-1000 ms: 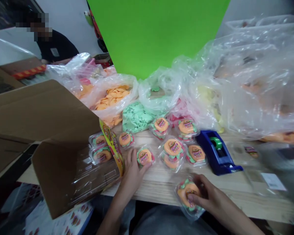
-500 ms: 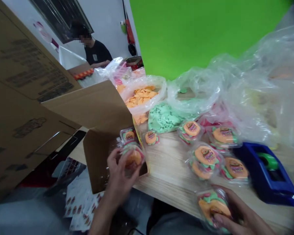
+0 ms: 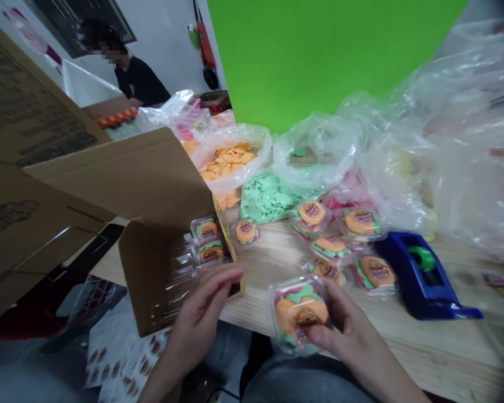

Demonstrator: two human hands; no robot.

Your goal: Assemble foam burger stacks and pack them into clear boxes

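Right hand [image 3: 346, 330] grips a clear burger tub [image 3: 299, 316] over the near edge of the desk [image 3: 424, 352], fingers hiding part of it. Left hand [image 3: 197, 319], fingers narrow, partly covers a second tub [image 3: 212, 272] at the carton [image 3: 145, 280]; grip cannot be confirmed.

**Box left, tape right, bags behind**

On the wooden table [image 3: 407, 350] we have an open cardboard box [image 3: 159, 179] at the left, with clear tubs [image 3: 208, 240] inside it. To its right, more tubs [image 3: 361, 221] lie loose on the table, and a tape dispenser [image 3: 420, 280] stands right of those. Our right hand [image 3: 344, 319] holds one tub [image 3: 298, 316] above the table's near edge, and our left hand [image 3: 197, 319] is at the box's near side. Plastic bags [image 3: 231, 159] crowd behind the loose tubs, a backdrop sheet [image 3: 319, 56] rises behind them, and a co-worker [image 3: 138, 81] is beyond the box.
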